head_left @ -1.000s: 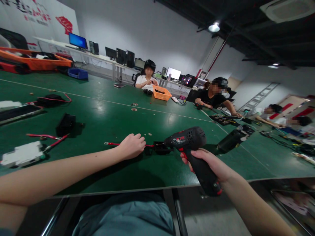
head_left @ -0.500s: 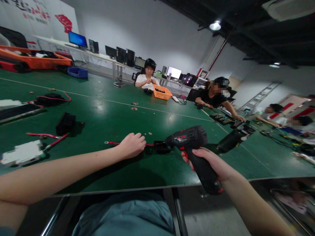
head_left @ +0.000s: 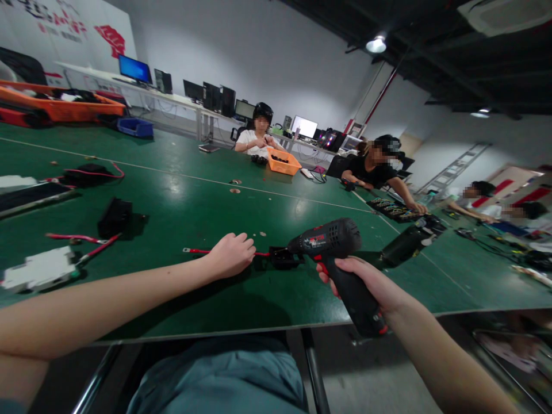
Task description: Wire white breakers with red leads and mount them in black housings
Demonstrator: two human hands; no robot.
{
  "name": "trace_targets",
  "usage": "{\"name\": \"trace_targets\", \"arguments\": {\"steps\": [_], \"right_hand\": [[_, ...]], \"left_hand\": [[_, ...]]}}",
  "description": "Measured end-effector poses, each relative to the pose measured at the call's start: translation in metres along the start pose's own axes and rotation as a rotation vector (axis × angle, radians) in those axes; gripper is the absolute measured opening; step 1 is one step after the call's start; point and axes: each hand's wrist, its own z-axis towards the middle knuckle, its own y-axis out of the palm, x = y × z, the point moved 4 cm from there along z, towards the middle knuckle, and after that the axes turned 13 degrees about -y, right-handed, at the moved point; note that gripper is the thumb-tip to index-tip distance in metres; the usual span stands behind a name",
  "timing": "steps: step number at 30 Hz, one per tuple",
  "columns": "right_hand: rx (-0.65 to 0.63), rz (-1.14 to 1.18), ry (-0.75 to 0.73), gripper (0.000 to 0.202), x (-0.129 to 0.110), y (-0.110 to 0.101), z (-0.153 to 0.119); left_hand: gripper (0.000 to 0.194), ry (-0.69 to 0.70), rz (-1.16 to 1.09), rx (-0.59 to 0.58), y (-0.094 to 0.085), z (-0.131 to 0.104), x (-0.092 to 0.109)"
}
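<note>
My right hand (head_left: 362, 284) is wrapped round the grip of a black and red cordless drill (head_left: 330, 237), held over the near part of the green table. The drill's tip points left, at a small black plastic housing (head_left: 285, 259) lying on the table. A red cable (head_left: 199, 250) with a metal ring lug at its far left end runs from the housing under my left hand (head_left: 234, 256). The fingers of that hand are curled closed on the cable, close to the housing. Whether the bit touches a screw inside the housing is too small to tell.
To the left lie a white circuit breaker (head_left: 41, 269), a black block (head_left: 115, 217) and red cables. A dark cylinder (head_left: 405, 244) lies at the right. Across the table a person works by an orange basket (head_left: 283, 164); another reaches toward a row of wired parts (head_left: 390, 208).
The drill in my right hand has shifted very slightly up and left. My left hand, the cable and the housing stay in place.
</note>
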Motion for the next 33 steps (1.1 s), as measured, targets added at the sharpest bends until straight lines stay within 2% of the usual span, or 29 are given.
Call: {"name": "trace_targets", "arguments": {"steps": [13, 25, 33], "right_hand": [[0.035, 0.001, 0.037, 0.045, -0.0015, 0.0000, -0.0051], [0.091, 0.004, 0.041, 0.037, -0.0012, 0.0009, -0.0073], [0.083, 0.022, 0.040, 0.030, -0.0003, -0.0011, -0.0060]], "left_hand": [[0.023, 0.024, 0.011, 0.024, 0.0038, -0.0013, 0.0004], [0.025, 0.018, 0.015, 0.012, 0.0055, -0.0015, -0.0003], [0.024, 0.019, 0.006, 0.008, 0.0024, -0.0015, -0.0005]]}}
